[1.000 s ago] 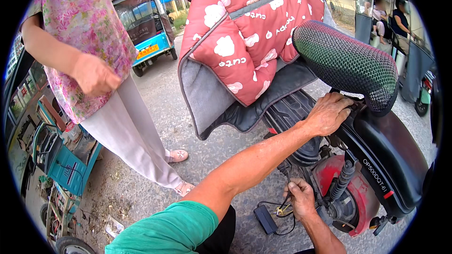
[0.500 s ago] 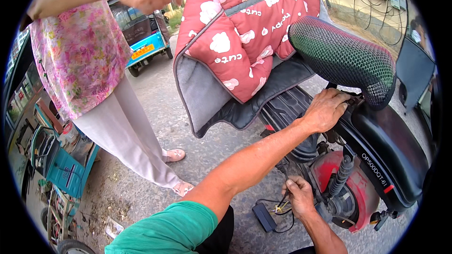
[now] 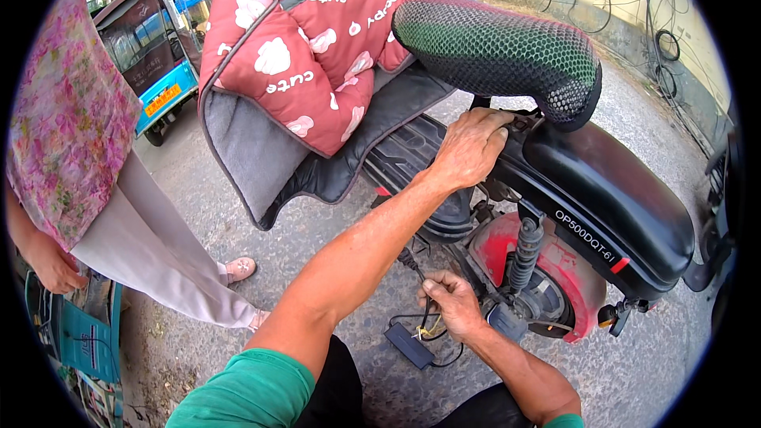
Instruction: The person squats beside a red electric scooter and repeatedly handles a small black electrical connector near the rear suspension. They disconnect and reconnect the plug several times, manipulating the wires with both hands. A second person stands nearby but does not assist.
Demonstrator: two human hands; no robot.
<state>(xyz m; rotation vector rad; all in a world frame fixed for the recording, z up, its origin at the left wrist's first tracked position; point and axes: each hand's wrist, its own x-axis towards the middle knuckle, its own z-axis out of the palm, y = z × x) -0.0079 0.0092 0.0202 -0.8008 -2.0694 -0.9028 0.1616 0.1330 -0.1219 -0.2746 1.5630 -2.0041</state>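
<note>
My left hand (image 3: 469,149) grips the frame at the front edge of the scooter's black rear seat (image 3: 610,182), its fingers curled over the top. Low beside the rear wheel, my right hand (image 3: 452,301) pinches a black cable (image 3: 410,259) between thumb and fingers. The cable's upper end runs toward the dark footboard (image 3: 412,154); what it meets there is too small to make out. A black charger box (image 3: 409,346) with looped cord and a yellow tie lies on the ground just below that hand. Above my left hand juts the mesh-covered front seat (image 3: 499,47).
A red padded wind cover (image 3: 293,55) with white prints hangs over the scooter's front. Another person in a floral top (image 3: 67,119) stands at the left. Blue three-wheelers (image 3: 151,55) are parked behind. A wall with loose cables (image 3: 634,47) borders the right. A red rear fender (image 3: 495,246) surrounds the wheel.
The whole view has shifted, so the scooter appears farther left. Both my hands keep their holds. The other person's lowered hand now shows at the left.
</note>
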